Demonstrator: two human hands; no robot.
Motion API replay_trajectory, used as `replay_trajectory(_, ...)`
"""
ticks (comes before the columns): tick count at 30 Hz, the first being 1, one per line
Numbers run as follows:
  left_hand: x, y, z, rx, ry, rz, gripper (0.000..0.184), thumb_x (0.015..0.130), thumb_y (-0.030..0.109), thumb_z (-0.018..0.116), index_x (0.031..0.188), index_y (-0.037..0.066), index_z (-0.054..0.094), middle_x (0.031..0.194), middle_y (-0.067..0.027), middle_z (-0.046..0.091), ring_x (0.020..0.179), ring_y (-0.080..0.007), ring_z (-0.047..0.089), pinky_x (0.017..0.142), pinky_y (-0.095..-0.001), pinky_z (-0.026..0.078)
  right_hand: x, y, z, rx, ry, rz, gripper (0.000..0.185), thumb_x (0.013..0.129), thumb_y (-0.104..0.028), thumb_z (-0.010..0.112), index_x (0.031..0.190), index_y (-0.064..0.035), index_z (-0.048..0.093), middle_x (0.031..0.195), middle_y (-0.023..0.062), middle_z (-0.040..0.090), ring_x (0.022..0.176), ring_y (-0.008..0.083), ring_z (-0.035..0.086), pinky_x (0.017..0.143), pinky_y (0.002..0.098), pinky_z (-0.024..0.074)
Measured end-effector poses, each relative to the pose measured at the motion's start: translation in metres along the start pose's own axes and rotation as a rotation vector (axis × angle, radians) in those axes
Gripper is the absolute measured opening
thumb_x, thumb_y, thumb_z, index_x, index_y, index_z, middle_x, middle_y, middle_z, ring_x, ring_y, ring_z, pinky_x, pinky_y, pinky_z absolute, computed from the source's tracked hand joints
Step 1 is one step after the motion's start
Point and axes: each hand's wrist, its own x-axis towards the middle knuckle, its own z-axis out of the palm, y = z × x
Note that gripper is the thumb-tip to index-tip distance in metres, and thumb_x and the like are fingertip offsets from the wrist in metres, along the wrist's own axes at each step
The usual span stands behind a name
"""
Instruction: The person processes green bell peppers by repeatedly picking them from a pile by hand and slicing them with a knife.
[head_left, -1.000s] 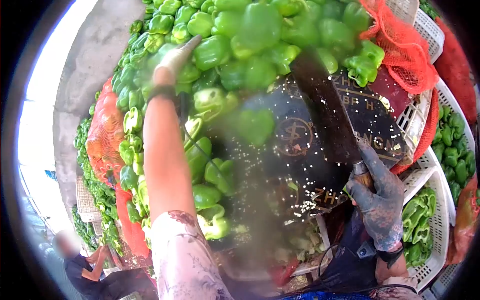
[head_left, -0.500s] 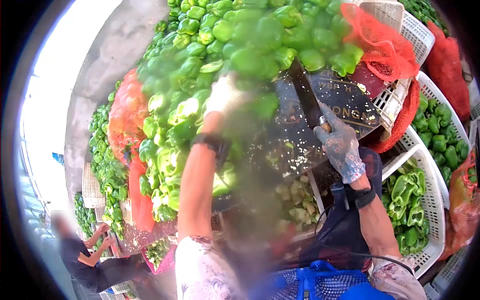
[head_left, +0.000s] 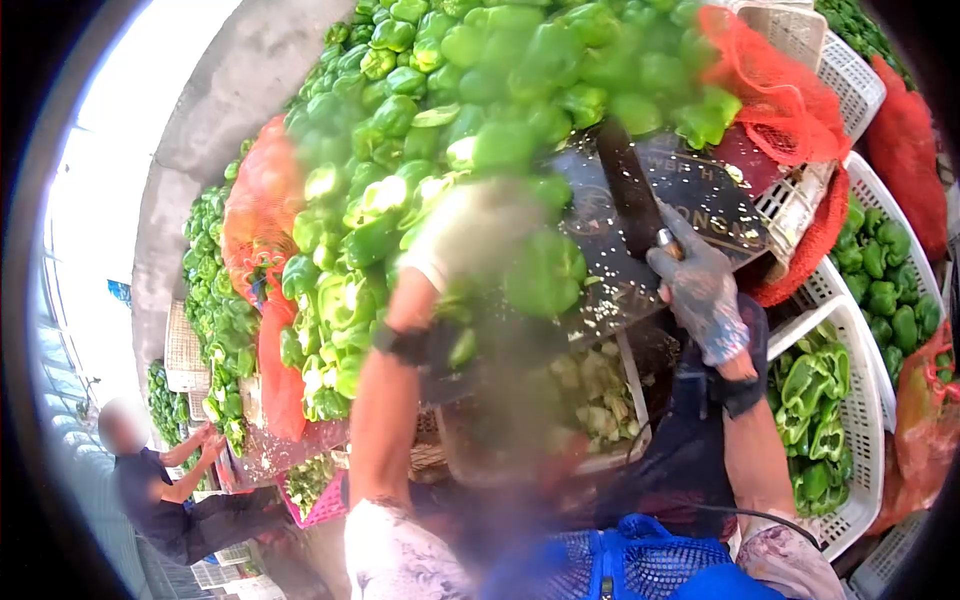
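Note:
My right hand [head_left: 703,285], in a grey patterned glove, is closed round the handle of a knife [head_left: 628,190]. Its broad dark blade points away from me over a black board with lettering [head_left: 600,295]. White seeds are scattered on that board. My left hand [head_left: 470,235] wears a pale glove and is blurred by a smear on the lens. It appears closed on a green bell pepper [head_left: 547,275] at its right side, above the board, though its fingertips are indistinct. A large heap of green bell peppers [head_left: 400,80] lies beyond both hands, and cut pepper pieces [head_left: 345,300] lie left of my left wrist.
Red mesh sacks [head_left: 262,210] [head_left: 775,90] flank the heap. At the right, a white crate [head_left: 868,470] contains opened peppers, with another crate [head_left: 915,235] of whole ones behind. Pepper cores [head_left: 595,390] lie in a container below the board. Another person [head_left: 165,485] works at far left.
My left hand and the bell pepper beside it have come nearer to me and slightly right. The knife has swung a little more upright in my right hand.

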Motion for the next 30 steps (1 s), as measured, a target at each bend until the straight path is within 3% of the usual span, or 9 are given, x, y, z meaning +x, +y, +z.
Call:
replay_trajectory(3,0.075,-0.062,-0.063,-0.152,0.307,-0.333,0.038,0.086,0.023,0.071,0.118,0.003,0.067,0.101,-0.0116,0.073,0.091,-0.0191,0.068,0.082,-0.0299,0.052,0.000,-0.012,-0.004,0.033,-0.027,0.119,0.059,0.085,-0.014,0.061,0.143,-0.0191,0.053,0.070,-0.0005,0.055,0.055,0.0067,0.048,0.051,0.0244,0.0415)
replay_trajectory(5,0.143,-0.152,-0.105,0.390,0.536,-0.239,0.057,0.080,0.031,0.074,0.127,0.001,0.062,0.112,-0.0172,0.070,0.099,-0.0254,0.067,0.089,-0.0327,0.052,0.000,-0.025,-0.005,-0.013,-0.022,0.216,0.060,0.083,-0.016,0.061,0.143,-0.0194,0.053,0.071,0.0027,0.057,0.058,0.0086,0.049,0.056,0.0268,0.0441)
replay_trajectory(8,0.207,-0.205,-0.137,0.446,0.531,-0.335,0.063,0.076,0.030,0.077,0.131,0.005,0.059,0.121,-0.0212,0.066,0.109,-0.0296,0.064,0.095,-0.0356,0.050,0.004,-0.019,0.001,-0.010,0.065,0.301,0.063,0.079,-0.003,0.063,0.141,-0.0134,0.056,0.073,0.0009,0.058,0.058,0.0072,0.049,0.055,0.0250,0.0446)
replay_trajectory(14,0.196,-0.206,-0.147,-0.235,0.255,-0.582,0.067,0.072,0.033,0.080,0.131,0.016,0.055,0.137,-0.0082,0.052,0.133,-0.0296,0.040,0.097,-0.0633,0.042,0.006,-0.014,0.010,-0.073,0.105,0.316,0.064,0.077,-0.001,0.062,0.140,-0.0132,0.057,0.068,-0.0011,0.053,0.057,0.0056,0.047,0.053,0.0236,0.0426)
replay_trajectory(19,0.141,-0.156,-0.131,-0.202,0.067,-0.516,0.062,0.074,0.033,0.077,0.130,0.019,0.057,0.123,-0.0061,0.061,0.120,-0.0298,0.052,0.095,-0.0594,0.044,0.001,-0.022,0.011,0.034,0.074,0.255,0.060,0.083,-0.004,0.060,0.142,-0.0140,0.054,0.069,-0.0037,0.052,0.056,0.0054,0.045,0.052,0.0235,0.0398)
replay_trajectory(22,0.111,-0.127,-0.081,-0.099,0.008,-0.266,0.054,0.076,0.037,0.079,0.123,0.016,0.062,0.103,-0.0042,0.063,0.082,-0.0161,0.063,0.052,-0.0281,0.050,-0.005,-0.019,0.006,0.092,0.016,0.223,0.057,0.087,-0.006,0.059,0.143,-0.0143,0.053,0.070,-0.0033,0.052,0.056,0.0051,0.046,0.052,0.0230,0.0393)
replay_trajectory(27,0.078,-0.108,-0.101,-0.243,-0.067,-0.193,0.047,0.088,0.042,0.069,0.124,0.012,0.064,0.100,-0.0101,0.068,0.079,-0.0175,0.068,0.051,-0.0309,0.055,-0.002,-0.021,0.001,0.014,0.015,0.244,0.060,0.084,-0.009,0.060,0.143,-0.0141,0.053,0.068,-0.0018,0.052,0.057,0.0065,0.047,0.053,0.0241,0.0403)
replay_trajectory(28,0.092,-0.121,-0.124,-0.285,-0.037,-0.495,0.046,0.093,0.042,0.063,0.125,0.009,0.063,0.104,-0.0128,0.069,0.081,-0.0197,0.070,0.057,-0.0344,0.058,-0.001,-0.022,0.002,-0.015,0.020,0.250,0.060,0.083,-0.009,0.060,0.143,-0.0142,0.053,0.067,-0.0012,0.052,0.057,0.0069,0.047,0.053,0.0247,0.0408)
replay_trajectory(30,0.110,-0.181,-0.157,-0.085,0.406,-0.337,0.040,0.094,0.037,0.064,0.122,0.009,0.065,0.095,-0.0084,0.068,0.072,-0.0153,0.066,0.060,-0.0290,0.055,-0.001,-0.028,0.004,-0.090,0.050,0.267,0.062,0.080,-0.007,0.058,0.142,-0.0134,0.054,0.072,0.0033,0.055,0.059,0.0083,0.048,0.056,0.0254,0.0420)
